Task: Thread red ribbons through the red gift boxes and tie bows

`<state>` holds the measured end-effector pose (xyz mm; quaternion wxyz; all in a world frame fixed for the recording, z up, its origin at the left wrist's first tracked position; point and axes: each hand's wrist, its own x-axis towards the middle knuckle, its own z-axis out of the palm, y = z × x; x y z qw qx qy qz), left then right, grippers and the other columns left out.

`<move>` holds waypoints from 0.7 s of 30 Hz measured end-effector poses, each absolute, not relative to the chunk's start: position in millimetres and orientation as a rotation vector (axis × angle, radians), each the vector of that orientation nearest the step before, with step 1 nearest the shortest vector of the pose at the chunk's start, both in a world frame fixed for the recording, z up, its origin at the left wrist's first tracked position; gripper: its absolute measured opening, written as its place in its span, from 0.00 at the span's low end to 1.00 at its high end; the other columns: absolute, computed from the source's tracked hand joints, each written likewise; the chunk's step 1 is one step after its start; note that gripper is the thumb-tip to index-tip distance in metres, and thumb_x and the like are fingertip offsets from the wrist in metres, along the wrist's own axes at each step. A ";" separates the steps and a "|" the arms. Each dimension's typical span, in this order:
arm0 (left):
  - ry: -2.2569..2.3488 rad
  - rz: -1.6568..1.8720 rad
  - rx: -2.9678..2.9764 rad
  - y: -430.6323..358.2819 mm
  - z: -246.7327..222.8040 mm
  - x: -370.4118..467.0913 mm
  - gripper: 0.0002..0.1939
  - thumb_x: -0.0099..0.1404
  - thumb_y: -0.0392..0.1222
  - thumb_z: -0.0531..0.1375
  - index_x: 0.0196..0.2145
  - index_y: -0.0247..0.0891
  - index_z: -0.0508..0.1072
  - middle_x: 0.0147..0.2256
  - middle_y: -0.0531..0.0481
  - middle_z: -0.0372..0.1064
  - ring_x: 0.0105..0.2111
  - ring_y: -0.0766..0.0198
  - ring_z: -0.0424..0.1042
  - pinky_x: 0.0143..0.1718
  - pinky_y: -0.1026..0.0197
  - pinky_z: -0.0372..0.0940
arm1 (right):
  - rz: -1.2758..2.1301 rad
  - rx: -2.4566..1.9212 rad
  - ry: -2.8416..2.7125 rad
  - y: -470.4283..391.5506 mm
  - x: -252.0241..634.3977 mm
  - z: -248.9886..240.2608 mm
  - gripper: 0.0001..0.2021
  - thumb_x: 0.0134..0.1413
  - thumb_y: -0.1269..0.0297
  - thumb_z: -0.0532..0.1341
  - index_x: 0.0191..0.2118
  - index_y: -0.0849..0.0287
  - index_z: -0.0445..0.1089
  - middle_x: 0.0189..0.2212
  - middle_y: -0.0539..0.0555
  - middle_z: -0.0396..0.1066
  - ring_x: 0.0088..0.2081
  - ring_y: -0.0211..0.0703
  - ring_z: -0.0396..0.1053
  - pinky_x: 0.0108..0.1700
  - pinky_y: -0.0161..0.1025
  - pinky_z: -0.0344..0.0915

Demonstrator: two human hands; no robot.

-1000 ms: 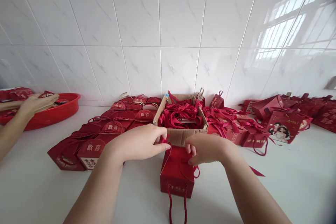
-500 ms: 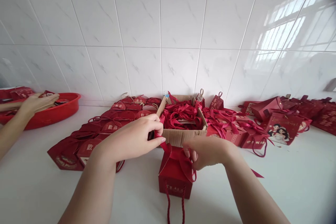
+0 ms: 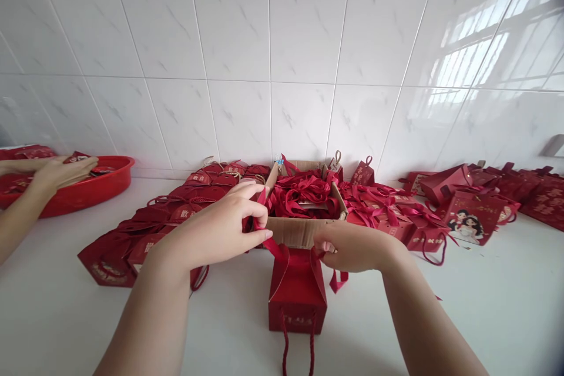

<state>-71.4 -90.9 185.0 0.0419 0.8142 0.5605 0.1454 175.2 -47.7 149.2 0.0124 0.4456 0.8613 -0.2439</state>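
A small red gift box (image 3: pixel 297 291) stands upright on the white table, its rope handle hanging down in front. Above its top left, my left hand (image 3: pixel 242 220) pinches a red ribbon (image 3: pixel 274 247) that runs down to the box top. At the box's upper right, my right hand (image 3: pixel 341 247) is closed on the ribbon, and a loose end dangles below the fingers. Right behind both hands is an open cardboard box (image 3: pixel 293 231) filled with tangled red ribbons (image 3: pixel 304 188).
Rows of red boxes (image 3: pixel 110 252) stand at the left, and ribbon-tied boxes (image 3: pixel 425 232) at the right. More red bags (image 3: pixel 473 214) lie farther right. Another person's hands (image 3: pixel 61 176) are over a red basin (image 3: pixel 106 188). A tiled wall (image 3: pixel 304 41) rises behind.
My left hand has shifted slightly left with the ribbon. My right hand has risen off the box's right side, drawing the ribbon outward; its loose end now hangs in view.
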 end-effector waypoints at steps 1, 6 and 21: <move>1.714 0.406 2.466 -90.7 184.7 -73.5 0.16 0.61 0.55 0.56 0.24 0.42 0.72 0.65 0.54 0.45 0.57 0.41 0.60 0.38 0.55 0.67 | -0.759 1.367 2.688 -46.6 175.6 149.2 0.06 0.45 0.74 0.55 0.28 0.58 0.67 0.26 0.49 0.66 0.24 0.35 0.63 0.23 0.33 0.52; 1.776 0.361 2.363 -90.7 184.0 -81.4 0.14 0.58 0.52 0.58 0.22 0.42 0.73 0.65 0.53 0.46 0.46 0.43 0.72 0.32 0.54 0.69 | -0.778 1.351 2.644 -44.0 178.4 151.1 0.04 0.46 0.73 0.54 0.28 0.58 0.63 0.27 0.48 0.66 0.22 0.33 0.60 0.22 0.32 0.51; 1.751 0.507 2.544 -93.8 190.8 -75.0 0.17 0.61 0.52 0.56 0.21 0.40 0.69 0.64 0.57 0.51 0.65 0.41 0.42 0.55 0.39 0.57 | -0.684 1.224 2.703 -46.6 181.5 153.3 0.08 0.45 0.65 0.62 0.35 0.56 0.68 0.38 0.50 0.70 0.37 0.41 0.67 0.28 0.32 0.57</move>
